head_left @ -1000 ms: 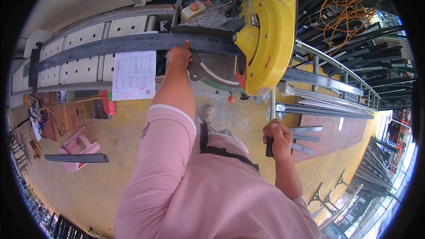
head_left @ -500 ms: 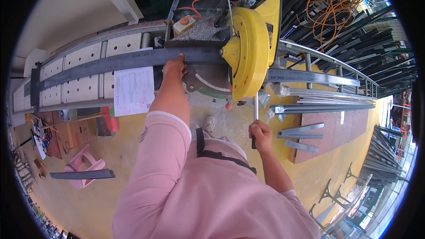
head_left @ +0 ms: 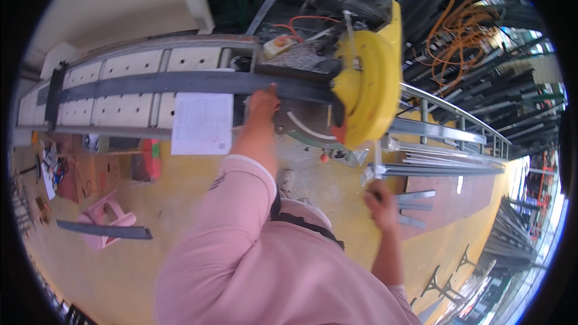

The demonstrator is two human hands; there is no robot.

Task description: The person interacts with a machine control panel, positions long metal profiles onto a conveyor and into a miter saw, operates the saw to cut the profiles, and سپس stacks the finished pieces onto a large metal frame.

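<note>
A long dark grey metal profile point(head_left: 180, 82) lies across the roller bench and runs under the yellow guard of a cut-off saw point(head_left: 379, 93). My left hand point(head_left: 264, 102) is closed on the profile's near edge, a short way left of the guard. With my right hand point(head_left: 380, 201) I grip the dark end of the saw's lever handle point(head_left: 378, 162), low on the near side of the guard. The guard looks smeared by motion, and the blade's cutting edge cannot be made out. A printed paper sheet point(head_left: 202, 125) hangs over the bench's near edge beside my left forearm.
Metal shavings point(head_left: 301, 60) are heaped behind the profile. Cut profiles point(head_left: 445, 168) lie on a brown board to the right, by a rail rack point(head_left: 463, 117). A pink stool point(head_left: 108, 213) with a dark bar across it stands lower left. Orange hose point(head_left: 460, 36) coils over stacked bars.
My view has shifted, so the bench and saw sit farther right and slightly lower. Both hands keep their hold. The guard is blurrier, with an orange-red patch showing at its lower left.
</note>
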